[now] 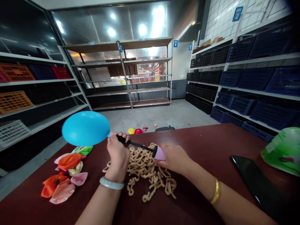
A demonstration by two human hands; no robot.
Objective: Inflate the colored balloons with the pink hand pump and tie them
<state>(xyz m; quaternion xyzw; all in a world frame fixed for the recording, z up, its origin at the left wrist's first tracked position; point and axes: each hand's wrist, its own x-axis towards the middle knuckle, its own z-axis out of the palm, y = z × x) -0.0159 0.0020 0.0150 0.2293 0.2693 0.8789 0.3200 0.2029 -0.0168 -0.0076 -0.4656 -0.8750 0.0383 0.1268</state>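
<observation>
A balloon hand pump with a dark shaft and a lilac end spans the gap between my hands. My left hand is closed around its black end, pinching the neck of an inflated blue balloon there. My right hand grips the lilac end, with the dark shaft showing between the two hands. Below them a heap of tan, twisted cord lies on the dark red table. Left of my left hand are several limp orange, pink, green and cream pieces, perhaps deflated balloons.
A black phone-like slab and a green plastic pack lie at the table's right. Beyond the far edge, a yellow balloon and a red balloon are on the floor. Shelves with crates line the sides.
</observation>
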